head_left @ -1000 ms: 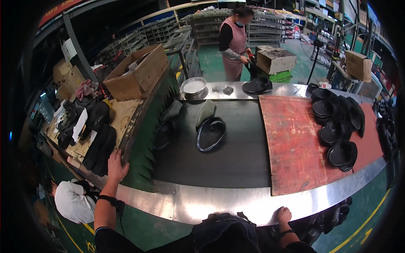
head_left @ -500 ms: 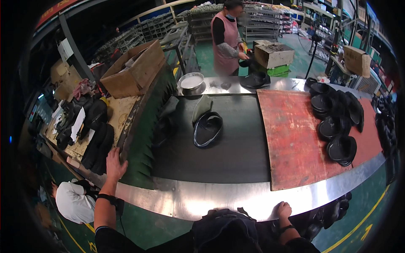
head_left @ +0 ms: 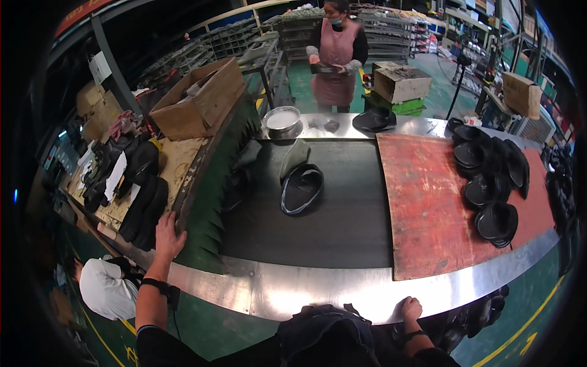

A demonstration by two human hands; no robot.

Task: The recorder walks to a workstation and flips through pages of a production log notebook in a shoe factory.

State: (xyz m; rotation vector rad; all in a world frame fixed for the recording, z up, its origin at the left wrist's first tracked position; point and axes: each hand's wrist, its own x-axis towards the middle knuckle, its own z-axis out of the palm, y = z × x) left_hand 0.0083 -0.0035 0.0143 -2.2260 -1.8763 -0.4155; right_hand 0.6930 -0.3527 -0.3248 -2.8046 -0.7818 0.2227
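My left hand (head_left: 169,237) rests with fingers stretched out at the edge of the wood-topped side table, beside long black shoe pieces (head_left: 150,211). It holds nothing. My right hand (head_left: 412,309) is closed in a fist on the near metal edge (head_left: 330,292) of the conveyor, with nothing showing in it. On the dark belt (head_left: 348,226) lies a black shoe upper (head_left: 302,189), its opening facing up. A grey-green flat piece (head_left: 295,159) sits against its far end. Farther left, a second dark shoe piece (head_left: 237,188) is partly in shadow by the green fringed curtain (head_left: 211,211).
Stacked black shoe parts (head_left: 483,189) stand on a worn red board (head_left: 422,208) at the right. Along the far metal ledge are a white-filled bowl (head_left: 282,120) and a black shoe part (head_left: 374,120). A cardboard box (head_left: 195,104) stands left. A co-worker (head_left: 337,55) is beyond the conveyor.
The co-worker has turned from the box to face the conveyor, holding a dark piece in both hands. My view has shifted slightly. Both my hands and the shoe upper stay in place.
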